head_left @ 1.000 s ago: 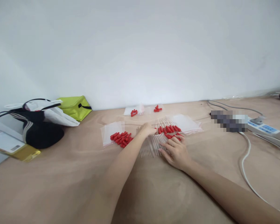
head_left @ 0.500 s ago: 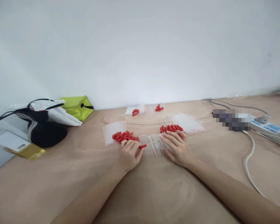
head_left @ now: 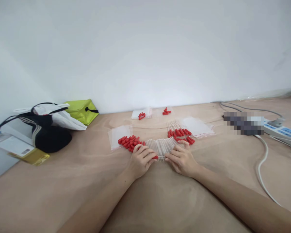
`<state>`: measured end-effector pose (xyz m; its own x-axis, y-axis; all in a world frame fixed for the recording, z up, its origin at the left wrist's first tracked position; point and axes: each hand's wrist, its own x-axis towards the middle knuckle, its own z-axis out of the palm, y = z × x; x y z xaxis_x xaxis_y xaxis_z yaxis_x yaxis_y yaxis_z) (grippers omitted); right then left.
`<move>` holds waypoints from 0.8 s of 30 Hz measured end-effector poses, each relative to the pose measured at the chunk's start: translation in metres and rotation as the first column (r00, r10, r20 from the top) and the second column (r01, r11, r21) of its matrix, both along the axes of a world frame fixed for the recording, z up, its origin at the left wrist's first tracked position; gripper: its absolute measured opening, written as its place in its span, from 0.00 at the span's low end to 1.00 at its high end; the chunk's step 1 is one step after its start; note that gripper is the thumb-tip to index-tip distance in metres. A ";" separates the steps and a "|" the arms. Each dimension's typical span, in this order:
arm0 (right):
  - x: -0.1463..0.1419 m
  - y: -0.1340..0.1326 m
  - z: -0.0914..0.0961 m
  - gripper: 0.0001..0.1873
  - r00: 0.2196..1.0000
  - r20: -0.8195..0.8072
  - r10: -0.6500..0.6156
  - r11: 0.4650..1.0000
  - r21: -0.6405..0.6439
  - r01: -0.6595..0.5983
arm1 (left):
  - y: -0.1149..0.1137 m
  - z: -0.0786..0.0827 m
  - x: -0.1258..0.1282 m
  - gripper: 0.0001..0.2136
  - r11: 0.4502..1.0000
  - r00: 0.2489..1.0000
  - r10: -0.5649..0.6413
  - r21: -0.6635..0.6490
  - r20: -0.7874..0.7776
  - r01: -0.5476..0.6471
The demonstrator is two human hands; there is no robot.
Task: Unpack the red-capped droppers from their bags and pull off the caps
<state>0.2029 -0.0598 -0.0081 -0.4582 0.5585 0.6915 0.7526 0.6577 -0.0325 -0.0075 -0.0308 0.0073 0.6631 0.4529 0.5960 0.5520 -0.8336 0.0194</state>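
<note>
My left hand (head_left: 141, 160) is closed, pinching a small red-handled stick (head_left: 156, 157) near the front edge of a row of thin clear tubes (head_left: 157, 146). Facing it, my right hand (head_left: 181, 158) is closed with its fingertips on what looks like a thin clear tube (head_left: 162, 157), in line with the red handle. The fingers hide how far stick and tube overlap. A pile of loose red handles (head_left: 129, 141) lies just beyond my left hand. Past my right hand are several red-handled sticks (head_left: 179, 132) with pale thin shafts pointing away, and more red pieces (head_left: 189, 140) touch its knuckles.
Clear zip bags (head_left: 196, 127) lie on the wooden table (head_left: 145, 200), two small red groups (head_left: 142, 115) at the back. To the left are a black cap (head_left: 52, 139) and a lime-green bag (head_left: 81, 111); a power strip (head_left: 278, 129) and white cable (head_left: 260, 168) are at right.
The hands have drawn closer together and toward me. The long pale shaft seen between them is now a short stretch, and the right fingers have curled in from a looser spread.
</note>
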 end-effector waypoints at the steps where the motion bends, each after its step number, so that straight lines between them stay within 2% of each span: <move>1: 0.000 -0.001 0.000 0.10 1.000 -0.007 0.011 1.000 -0.003 -0.012 | 0.000 0.000 -0.001 0.06 1.000 1.000 -0.008 0.003 0.004 0.008; 6: 0.000 -0.004 0.000 0.10 0.999 -0.025 0.043 0.999 0.015 -0.043 | -0.003 -0.002 -0.001 0.06 0.999 1.000 -0.027 0.044 0.006 0.027; 10: 0.006 -0.004 -0.001 0.11 0.999 0.000 0.036 0.999 0.016 -0.036 | -0.003 0.000 -0.006 0.07 1.000 1.000 -0.006 0.017 -0.031 0.007; 13: 0.020 -0.002 -0.001 0.11 1.000 -0.022 -0.022 1.000 -0.005 0.022 | 0.000 0.002 -0.021 0.09 0.998 0.998 0.064 -0.001 -0.015 -0.064; 17: 0.033 0.002 -0.002 0.11 0.990 -0.109 -0.094 0.995 -0.024 0.092 | 0.003 0.001 -0.041 0.08 0.991 0.988 0.130 -0.018 0.083 -0.129; 19: 0.031 0.003 -0.002 0.10 0.985 -0.140 -0.100 0.995 -0.017 0.098 | 0.004 -0.002 -0.044 0.09 0.987 0.974 0.160 -0.018 0.159 -0.159; 24: 0.013 0.004 -0.003 0.09 0.975 -0.178 -0.136 0.991 -0.007 0.137 | 0.014 -0.001 -0.042 0.13 0.937 0.889 0.338 -0.028 0.308 -0.347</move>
<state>0.2163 -0.0554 -0.0108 -0.2476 0.6035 0.7580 0.8176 0.5499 -0.1707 -0.0497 -0.0167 0.0061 0.2551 0.6002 0.7581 0.7745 -0.5962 0.2115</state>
